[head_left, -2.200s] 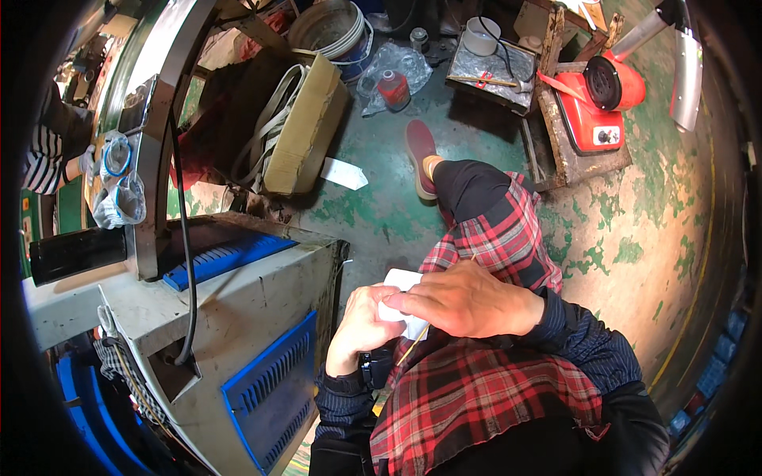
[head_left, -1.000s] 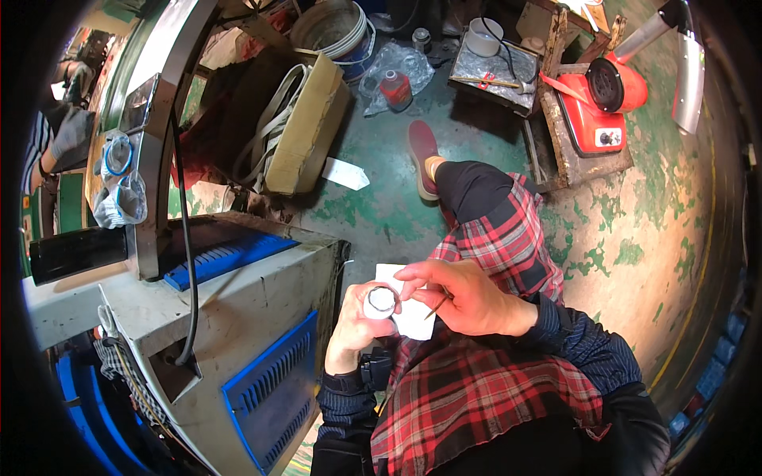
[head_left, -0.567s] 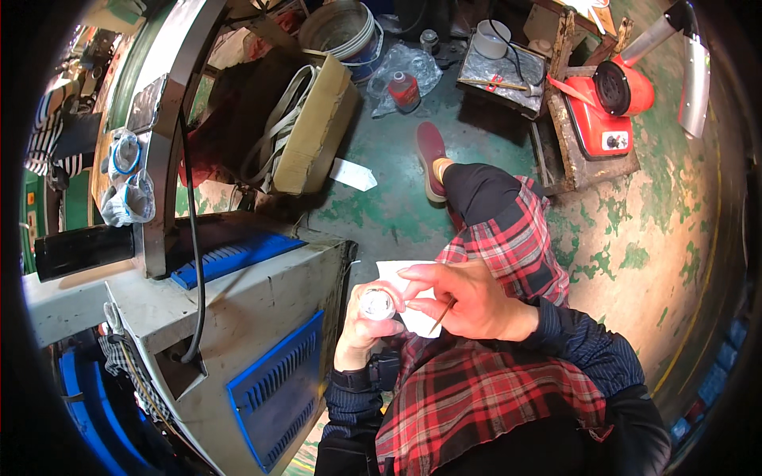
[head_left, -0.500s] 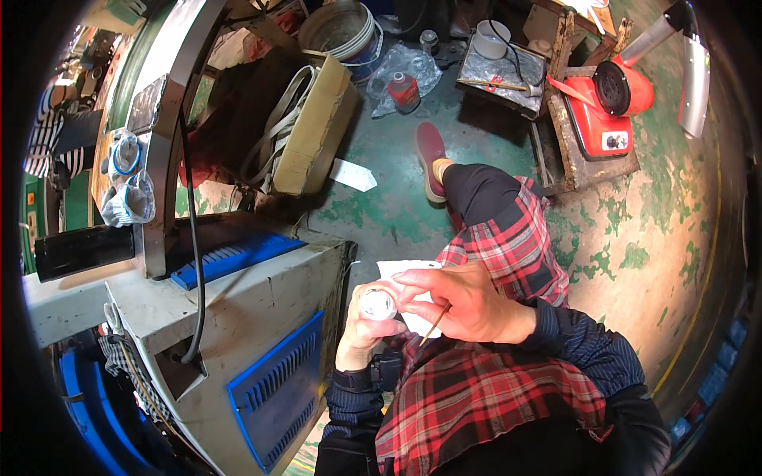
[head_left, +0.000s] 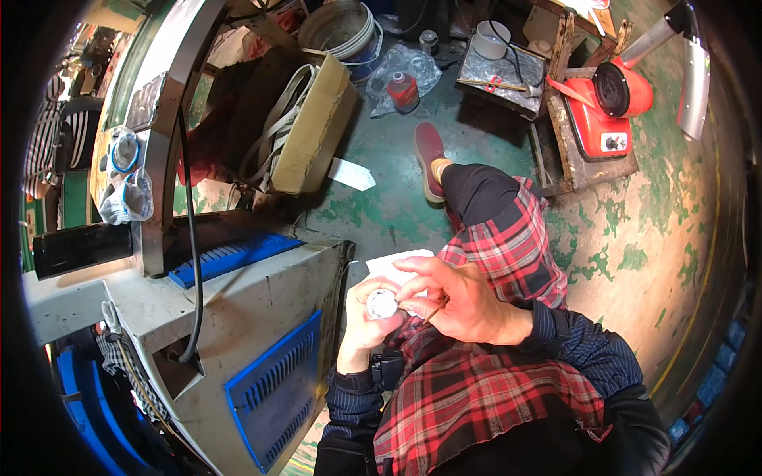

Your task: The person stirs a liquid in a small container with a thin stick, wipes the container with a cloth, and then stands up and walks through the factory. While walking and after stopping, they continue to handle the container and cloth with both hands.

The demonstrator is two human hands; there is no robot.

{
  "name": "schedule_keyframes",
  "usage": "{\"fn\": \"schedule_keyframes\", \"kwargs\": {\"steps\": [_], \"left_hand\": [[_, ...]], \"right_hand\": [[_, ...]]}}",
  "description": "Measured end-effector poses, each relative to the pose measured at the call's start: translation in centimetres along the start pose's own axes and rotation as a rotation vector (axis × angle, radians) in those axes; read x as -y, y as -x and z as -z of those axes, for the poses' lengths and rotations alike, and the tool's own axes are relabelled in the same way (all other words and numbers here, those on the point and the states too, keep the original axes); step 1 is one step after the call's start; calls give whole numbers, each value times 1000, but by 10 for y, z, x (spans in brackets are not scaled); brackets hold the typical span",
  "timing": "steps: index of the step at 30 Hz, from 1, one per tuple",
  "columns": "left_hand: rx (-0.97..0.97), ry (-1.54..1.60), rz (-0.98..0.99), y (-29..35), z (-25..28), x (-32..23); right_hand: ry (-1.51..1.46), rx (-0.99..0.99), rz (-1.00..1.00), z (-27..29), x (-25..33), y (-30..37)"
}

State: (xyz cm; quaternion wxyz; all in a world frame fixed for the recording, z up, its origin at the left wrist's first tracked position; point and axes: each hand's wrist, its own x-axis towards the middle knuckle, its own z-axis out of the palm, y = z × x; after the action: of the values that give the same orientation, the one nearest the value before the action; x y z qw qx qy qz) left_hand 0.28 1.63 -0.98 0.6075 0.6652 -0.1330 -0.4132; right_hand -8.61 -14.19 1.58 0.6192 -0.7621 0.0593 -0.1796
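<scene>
My left hand (head_left: 359,327) is closed around a small round container (head_left: 382,305) with a whitish top, held upright over my lap. Close beside it, my right hand (head_left: 476,308) pinches a thin brown stick (head_left: 433,314), its fingertips touching or nearly touching the container's rim. The end of the stick is hidden by my fingers. A white sheet (head_left: 385,265), paper or cloth, shows behind and beneath both hands; I cannot tell which hand bears it. A red plaid apron (head_left: 492,389) covers my lap.
A pale machine cabinet (head_left: 262,305) with blue vents stands close on my left. Ahead are a cardboard box (head_left: 321,131), a red-liquid bottle (head_left: 403,92) on the floor and a bucket (head_left: 373,40). To the right, a red device (head_left: 597,119) sits on a stand beside a tray (head_left: 500,79).
The white sheet has shifted left and nearer the container. My right fingers have turned, so less of the brown stick shows. My left hand has moved only slightly.
</scene>
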Motion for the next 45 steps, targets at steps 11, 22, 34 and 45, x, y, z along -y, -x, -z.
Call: {"fn": "schedule_keyframes", "kwargs": {"steps": [11,22,34,45], "left_hand": [[13,-171,-94,-2,5,-3],[81,-206,-51,-1,2,-8],[94,-85,22,2,7,-7],[131,163,101,3,8,6]], "right_hand": [[-27,39,-114,0,-5,2],[32,62,-132,-4,-8,5],[-154,101,-180,4,-5,0],[-73,160,-137,4,-10,0]]}}
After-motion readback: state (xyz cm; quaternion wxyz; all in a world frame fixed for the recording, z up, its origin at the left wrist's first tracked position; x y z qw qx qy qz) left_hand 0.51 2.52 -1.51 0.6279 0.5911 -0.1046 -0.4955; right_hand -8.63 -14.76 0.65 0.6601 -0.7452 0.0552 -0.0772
